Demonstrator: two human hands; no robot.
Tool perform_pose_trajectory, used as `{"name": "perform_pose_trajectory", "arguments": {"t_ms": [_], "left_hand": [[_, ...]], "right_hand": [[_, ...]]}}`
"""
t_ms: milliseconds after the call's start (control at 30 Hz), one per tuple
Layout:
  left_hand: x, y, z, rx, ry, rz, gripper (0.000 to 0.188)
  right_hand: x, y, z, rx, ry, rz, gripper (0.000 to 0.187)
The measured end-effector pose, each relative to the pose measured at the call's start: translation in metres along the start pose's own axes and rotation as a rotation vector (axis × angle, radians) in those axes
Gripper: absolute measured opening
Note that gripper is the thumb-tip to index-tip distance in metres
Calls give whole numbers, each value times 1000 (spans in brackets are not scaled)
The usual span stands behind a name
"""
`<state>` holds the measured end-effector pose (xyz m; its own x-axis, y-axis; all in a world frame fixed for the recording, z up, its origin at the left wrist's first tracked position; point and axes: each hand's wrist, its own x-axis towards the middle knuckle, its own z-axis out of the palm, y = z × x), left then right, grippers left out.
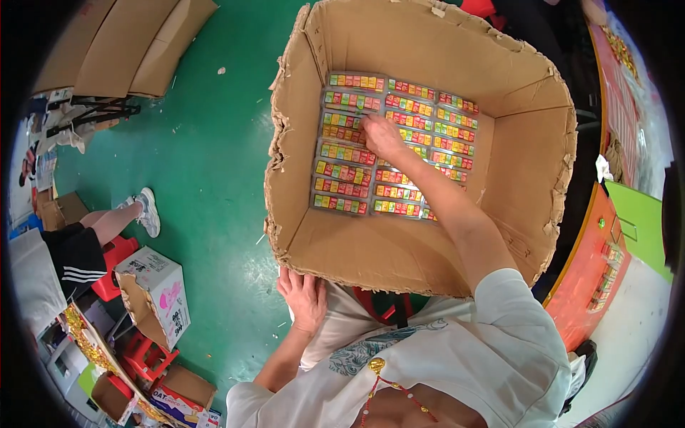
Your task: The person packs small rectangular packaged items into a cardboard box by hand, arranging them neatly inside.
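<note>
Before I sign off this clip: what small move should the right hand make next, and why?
Probably square up the colourful packs at its fingertips: the right hand is down among them inside the cardboard box, and the surrounding packs lie in fairly neat rows. Whether it grips one is hidden.

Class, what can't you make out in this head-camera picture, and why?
Head view:
Right hand: what its fingertips hold, if anything; the hand covers it.
Some coloured packs: hidden by the forearm.
Pack labels: too small.
Person in black shorts: head cut off by the dark rim.
</note>
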<state>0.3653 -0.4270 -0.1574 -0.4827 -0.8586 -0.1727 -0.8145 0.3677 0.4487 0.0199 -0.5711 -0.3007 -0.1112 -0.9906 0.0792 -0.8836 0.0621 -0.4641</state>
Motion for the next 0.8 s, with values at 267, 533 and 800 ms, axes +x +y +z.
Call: {"name": "perform_pose_trajectory", "arguments": {"t_ms": [267, 533, 800], "left_hand": [[3, 3, -3, 24, 2, 0, 37], [0, 2, -2, 1, 9, -9, 34], [2, 4, -1, -15, -1, 6, 38]], "right_hand": [[8, 2, -8, 3, -6, 32, 14], [11, -14, -12, -145, 50, 65, 15], [5, -20, -25, -256, 122, 29, 25]]}}
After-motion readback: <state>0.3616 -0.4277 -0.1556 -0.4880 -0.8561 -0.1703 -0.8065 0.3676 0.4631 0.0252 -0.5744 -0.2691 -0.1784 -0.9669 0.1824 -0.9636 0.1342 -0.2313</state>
